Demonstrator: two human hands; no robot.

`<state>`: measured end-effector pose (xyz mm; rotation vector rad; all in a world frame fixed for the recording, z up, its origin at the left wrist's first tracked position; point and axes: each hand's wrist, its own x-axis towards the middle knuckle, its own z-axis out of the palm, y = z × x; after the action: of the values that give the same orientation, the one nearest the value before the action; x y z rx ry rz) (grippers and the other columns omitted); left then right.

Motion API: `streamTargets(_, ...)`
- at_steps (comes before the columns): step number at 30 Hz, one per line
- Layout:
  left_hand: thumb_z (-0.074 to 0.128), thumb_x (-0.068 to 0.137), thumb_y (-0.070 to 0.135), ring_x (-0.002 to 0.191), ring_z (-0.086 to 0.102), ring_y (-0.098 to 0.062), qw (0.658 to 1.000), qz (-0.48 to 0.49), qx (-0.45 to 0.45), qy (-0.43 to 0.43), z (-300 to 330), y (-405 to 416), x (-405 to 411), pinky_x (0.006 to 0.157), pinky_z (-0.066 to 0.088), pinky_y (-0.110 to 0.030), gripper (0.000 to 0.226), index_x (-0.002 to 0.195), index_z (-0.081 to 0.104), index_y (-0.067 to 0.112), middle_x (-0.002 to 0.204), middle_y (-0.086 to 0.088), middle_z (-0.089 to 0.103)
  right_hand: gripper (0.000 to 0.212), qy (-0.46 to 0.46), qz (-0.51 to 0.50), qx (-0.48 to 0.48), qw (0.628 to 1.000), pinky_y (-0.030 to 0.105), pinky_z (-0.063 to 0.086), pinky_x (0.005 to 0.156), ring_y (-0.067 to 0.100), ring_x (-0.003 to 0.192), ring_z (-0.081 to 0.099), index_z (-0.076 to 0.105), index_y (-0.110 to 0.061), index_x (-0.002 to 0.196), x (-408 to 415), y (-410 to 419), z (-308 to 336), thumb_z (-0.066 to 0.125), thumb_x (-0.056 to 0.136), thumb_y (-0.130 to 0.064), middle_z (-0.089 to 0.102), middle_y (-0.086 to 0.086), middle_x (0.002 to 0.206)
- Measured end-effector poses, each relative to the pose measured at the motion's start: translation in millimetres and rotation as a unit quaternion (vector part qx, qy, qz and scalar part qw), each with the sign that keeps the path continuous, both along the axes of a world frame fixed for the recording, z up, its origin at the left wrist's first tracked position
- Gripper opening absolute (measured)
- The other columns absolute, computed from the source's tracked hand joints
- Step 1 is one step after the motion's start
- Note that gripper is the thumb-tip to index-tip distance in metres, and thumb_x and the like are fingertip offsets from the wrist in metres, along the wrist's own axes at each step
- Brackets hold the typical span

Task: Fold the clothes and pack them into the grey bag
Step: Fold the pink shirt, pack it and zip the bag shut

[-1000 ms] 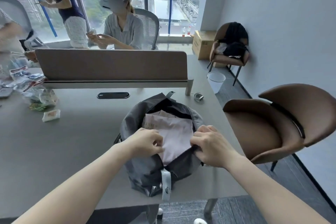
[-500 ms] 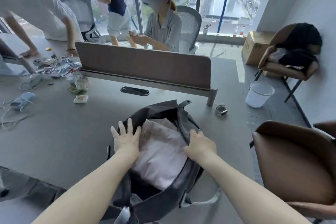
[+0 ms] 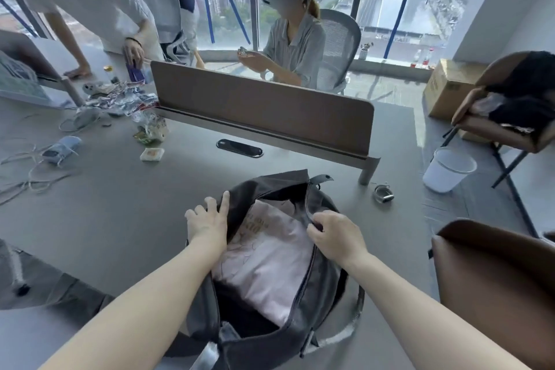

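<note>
The grey bag (image 3: pixel 270 303) lies unzipped on the grey counter (image 3: pixel 120 219), and its near end runs off the bottom edge of the view, so the strap and lower wall there are only partly seen. Inside the bag a folded pale pink garment (image 3: pixel 270 261) fills most of the opening; a printed patch near its far end is too blurred to read, and the dark space on the bag's near side, below the garment, cannot be made out. The left hand (image 3: pixel 208 219) rests on the bag's left rim with its fingers spread and straight, pressing the fabric outward. The right hand (image 3: pixel 336 237) sits on the bag's right rim with thumb and forefinger pinching the zipper edge; the fingertips are tucked into the fold, so exactly what they hold there is hard to tell. Beyond the bag stands a brown divider panel (image 3: pixel 264 111), and just right of the bag's far end lies a small round metal object (image 3: pixel 383 194) whose kind is unclear. To the bag's right a brown chair (image 3: pixel 492 285) is cut off by the frame. Compared with half a second ago, the left hand has slid from the garment's top onto the left rim, the right hand has changed from a flat press at the rim to a pinch on the zipper edge, and the opening is wider, showing more of the garment.
</note>
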<state>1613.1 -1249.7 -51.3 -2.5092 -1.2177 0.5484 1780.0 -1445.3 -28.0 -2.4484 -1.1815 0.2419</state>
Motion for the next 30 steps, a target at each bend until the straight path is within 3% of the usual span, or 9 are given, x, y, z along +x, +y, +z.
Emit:
streamTargets(3,0.048,0.087,0.018,0.110,0.057,-0.027,0.996,0.008,-0.047,-0.069,4,14,3,0.082,0.041,-0.034,0.071,0.151,0.017,0.021,0.131,-0.009,0.053,0.032,0.022,0.006,-0.048,0.999,0.033,0.034,0.059,0.021,0.074,0.048,0.037,-0.017,0.062,-1,7,-9,0.048,0.089,-0.031,0.050,-0.003,0.071)
streamTargets(8,0.054,0.090,0.020,0.084,0.059,-0.028,0.941,0.056,-0.208,-0.261,21,55,5,0.068,0.041,-0.029,0.009,0.082,0.059,0.020,0.090,-0.003,0.065,0.021,0.031,-0.050,-0.039,0.998,0.034,0.033,0.058,0.026,0.073,0.049,0.044,-0.016,0.073,-9,25,-3,0.047,0.090,-0.028,0.058,-0.002,0.073)
streamTargets(11,0.063,0.090,0.015,0.073,0.064,-0.025,0.699,0.178,-0.478,-0.501,29,76,2,0.067,0.052,-0.029,0.013,0.084,0.072,0.007,0.078,-0.009,0.071,0.027,0.012,-0.084,0.077,0.993,0.035,0.034,0.054,0.023,0.061,0.043,0.039,-0.012,0.069,-10,28,5,0.052,0.089,-0.026,0.046,0.000,0.057)
streamTargets(13,0.058,0.095,0.014,0.069,0.070,-0.023,0.562,0.226,-0.596,-0.528,32,76,0,0.060,0.056,-0.023,0.020,0.096,0.072,-0.001,0.083,-0.013,0.074,0.027,0.017,-0.071,0.075,0.994,0.036,0.038,0.055,0.022,0.061,0.043,0.040,-0.012,0.069,-12,27,5,0.053,0.088,-0.026,0.046,0.001,0.056)
streamTargets(14,0.055,0.097,0.016,0.063,0.070,-0.017,0.579,0.218,-0.609,-0.496,31,74,1,0.054,0.053,-0.019,0.023,0.093,0.071,0.000,0.078,-0.011,0.074,0.028,0.028,-0.056,0.041,0.997,0.036,0.040,0.057,0.022,0.063,0.045,0.040,-0.014,0.069,-14,28,1,0.053,0.089,-0.028,0.048,0.000,0.058)
streamTargets(16,0.054,0.098,0.022,0.053,0.064,-0.011,0.723,0.150,-0.561,-0.375,24,69,9,0.050,0.047,-0.017,0.029,0.075,0.068,0.013,0.064,-0.002,0.069,0.026,0.056,-0.019,-0.049,0.997,0.036,0.041,0.062,0.024,0.072,0.052,0.042,-0.018,0.070,-18,30,-9,0.051,0.090,-0.033,0.056,-0.001,0.069)
streamTargets(19,0.051,0.093,0.044,0.085,0.066,-0.024,0.865,0.051,-0.435,-0.244,15,62,24,0.072,0.051,-0.031,0.028,0.080,0.064,0.023,0.096,-0.006,0.071,0.030,0.077,0.008,-0.144,0.987,0.036,0.046,0.069,0.025,0.087,0.060,0.053,-0.016,0.079,-21,31,-18,0.048,0.092,-0.043,0.066,0.000,0.086)
streamTargets(23,0.050,0.093,0.046,0.119,0.048,-0.029,0.890,0.011,-0.271,-0.366,24,46,41,0.096,0.043,-0.039,0.048,0.131,0.051,0.017,0.128,-0.006,0.053,0.029,0.072,-0.059,-0.056,0.994,0.037,0.049,0.070,0.023,0.082,0.058,0.054,-0.018,0.073,1,26,-10,0.046,0.093,-0.038,0.065,-0.004,0.079)
streamTargets(30,0.055,0.091,0.025,0.102,0.056,-0.020,0.858,-0.105,-0.248,-0.437,33,-21,103,0.080,0.048,-0.033,0.020,0.106,0.067,0.022,0.100,0.004,0.062,0.025,0.126,-0.083,-0.003,0.989,0.029,0.044,0.079,0.018,0.098,0.061,0.068,-0.025,0.105,77,20,-8,0.048,0.092,-0.017,0.071,-0.004,0.103)
